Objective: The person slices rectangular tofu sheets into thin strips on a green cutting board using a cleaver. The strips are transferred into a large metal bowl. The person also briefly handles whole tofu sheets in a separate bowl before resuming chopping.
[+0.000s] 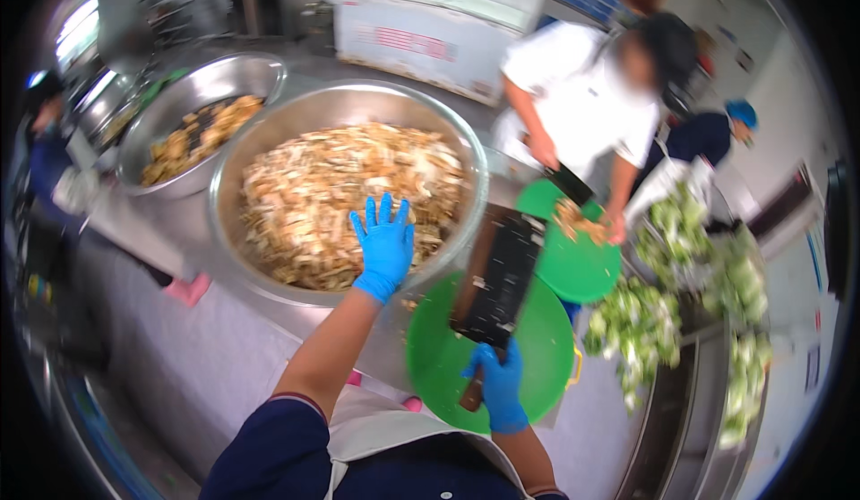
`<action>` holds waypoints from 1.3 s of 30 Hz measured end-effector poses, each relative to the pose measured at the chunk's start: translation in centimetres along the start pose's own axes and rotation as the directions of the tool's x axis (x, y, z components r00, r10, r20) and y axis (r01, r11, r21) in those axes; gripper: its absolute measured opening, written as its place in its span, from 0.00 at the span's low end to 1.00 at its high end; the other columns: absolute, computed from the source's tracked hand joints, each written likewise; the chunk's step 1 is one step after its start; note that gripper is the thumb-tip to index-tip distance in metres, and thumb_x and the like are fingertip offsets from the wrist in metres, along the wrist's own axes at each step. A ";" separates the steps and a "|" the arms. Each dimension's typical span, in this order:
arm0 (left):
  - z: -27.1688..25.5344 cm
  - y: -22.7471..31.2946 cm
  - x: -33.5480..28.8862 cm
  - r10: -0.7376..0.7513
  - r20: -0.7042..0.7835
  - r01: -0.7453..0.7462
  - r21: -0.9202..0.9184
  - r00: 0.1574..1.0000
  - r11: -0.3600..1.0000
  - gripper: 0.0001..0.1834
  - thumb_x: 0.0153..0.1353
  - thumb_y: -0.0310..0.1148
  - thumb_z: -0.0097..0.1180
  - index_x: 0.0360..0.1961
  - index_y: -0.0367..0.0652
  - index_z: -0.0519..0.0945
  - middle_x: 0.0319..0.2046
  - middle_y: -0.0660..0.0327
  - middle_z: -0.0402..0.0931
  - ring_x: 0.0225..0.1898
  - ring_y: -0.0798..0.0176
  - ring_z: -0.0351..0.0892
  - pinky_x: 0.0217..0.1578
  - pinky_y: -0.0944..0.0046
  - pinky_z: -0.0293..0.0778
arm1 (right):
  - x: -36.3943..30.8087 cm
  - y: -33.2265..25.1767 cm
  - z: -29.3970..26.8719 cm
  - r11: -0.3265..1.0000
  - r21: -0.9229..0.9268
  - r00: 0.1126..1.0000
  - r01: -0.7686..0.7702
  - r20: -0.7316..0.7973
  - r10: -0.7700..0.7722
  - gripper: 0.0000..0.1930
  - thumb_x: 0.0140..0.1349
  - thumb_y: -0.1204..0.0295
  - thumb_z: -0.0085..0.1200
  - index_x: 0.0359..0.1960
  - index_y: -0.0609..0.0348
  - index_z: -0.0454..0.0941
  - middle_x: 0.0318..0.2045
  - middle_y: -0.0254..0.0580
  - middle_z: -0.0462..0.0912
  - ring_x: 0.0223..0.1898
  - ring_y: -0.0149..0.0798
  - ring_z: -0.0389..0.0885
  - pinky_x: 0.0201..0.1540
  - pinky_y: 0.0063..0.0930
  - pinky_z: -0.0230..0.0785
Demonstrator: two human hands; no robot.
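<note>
My left hand (385,245), in a blue glove, is spread open over a large steel bowl (228,222). The bowl holds a heap of chopped pale-brown pieces (349,186), perhaps mushroom; whether my fingers touch them I cannot tell. In my right hand (502,388), also gloved in blue, is the handle of a cleaver (502,276). Its broad dark blade, with small food bits stuck to it, is raised over a round green cutting board (439,357) and reaches toward the bowl's right rim.
A second steel bowl (134,146) with brown pieces stands at the far left. Across the steel table (358,339), a co-worker in white cuts food on another green board (591,276). Leafy greens (636,330) are piled at the right. Other people stand at both sides.
</note>
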State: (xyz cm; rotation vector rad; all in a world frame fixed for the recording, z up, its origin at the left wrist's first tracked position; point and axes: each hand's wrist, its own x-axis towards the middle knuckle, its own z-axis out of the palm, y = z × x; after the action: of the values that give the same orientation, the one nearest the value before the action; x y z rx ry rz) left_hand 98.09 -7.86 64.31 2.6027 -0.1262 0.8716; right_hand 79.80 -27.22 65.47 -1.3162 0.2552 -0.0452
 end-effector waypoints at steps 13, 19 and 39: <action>-19.9 -28.1 -22.3 -0.656 -0.416 0.630 -0.221 0.630 0.745 0.30 0.52 0.23 0.53 0.59 0.37 0.63 0.57 0.49 0.63 0.59 0.50 0.62 0.59 0.56 0.57 | -3.6 7.2 -8.3 0.067 -0.990 0.979 -0.125 -0.112 0.170 0.43 0.47 0.59 0.62 0.64 0.56 0.55 0.49 0.61 0.74 0.48 0.54 0.75 0.52 0.43 0.66; -22.0 -39.9 -34.1 -0.926 -0.350 0.860 -0.420 0.139 0.288 0.34 0.53 0.23 0.53 0.62 0.38 0.58 0.58 0.49 0.62 0.56 0.51 0.65 0.56 0.58 0.62 | -1.4 2.4 4.3 0.356 -0.914 0.952 0.196 0.090 -0.293 0.22 0.57 0.64 0.52 0.51 0.66 0.72 0.44 0.61 0.76 0.46 0.55 0.75 0.50 0.42 0.66; -27.4 -55.0 -10.5 -0.694 0.035 0.503 -0.715 0.719 0.485 0.32 0.58 0.23 0.52 0.64 0.45 0.59 0.55 0.59 0.67 0.43 0.67 0.72 0.46 0.67 0.69 | 6.3 7.0 50.0 0.520 -0.541 0.750 0.661 0.474 -0.462 0.11 0.59 0.80 0.47 0.44 0.64 0.73 0.44 0.48 0.73 0.46 0.44 0.72 0.50 0.39 0.66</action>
State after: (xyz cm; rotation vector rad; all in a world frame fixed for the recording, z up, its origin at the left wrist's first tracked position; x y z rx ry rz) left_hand 85.59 53.00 59.59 1.5965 0.4586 0.6912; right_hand 95.68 21.00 69.15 -2.0991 -0.4832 -0.3616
